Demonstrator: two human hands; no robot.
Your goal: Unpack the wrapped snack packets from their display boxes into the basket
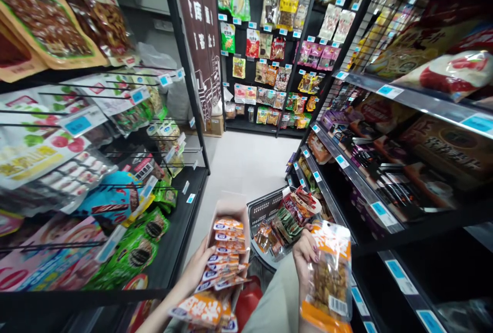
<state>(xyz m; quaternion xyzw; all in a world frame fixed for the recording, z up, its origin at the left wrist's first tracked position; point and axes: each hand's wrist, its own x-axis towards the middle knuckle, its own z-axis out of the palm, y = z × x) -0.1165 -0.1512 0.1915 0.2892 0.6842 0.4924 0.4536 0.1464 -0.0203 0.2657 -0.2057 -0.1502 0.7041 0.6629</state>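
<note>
My left hand [202, 262] is wrapped round the left side of an open cardboard box [232, 204]. Inside it stands a row of orange-and-white snack bags [227, 251], and more of them lie at the near end. Pinched in my right hand [305, 251] is a clear snack bag [329, 274] with orange printing, brown pieces inside and a white barcode label. Just beyond both hands, a dark shopping basket [265, 204] holds several packaged snacks [287, 217].
Shelves with hanging snack bags [142, 240] run along the left. Another shelf unit [342, 161] with price tags stands close on the right. A pale floor aisle [250, 161] leads to a display wall [269, 66] of packets at the back.
</note>
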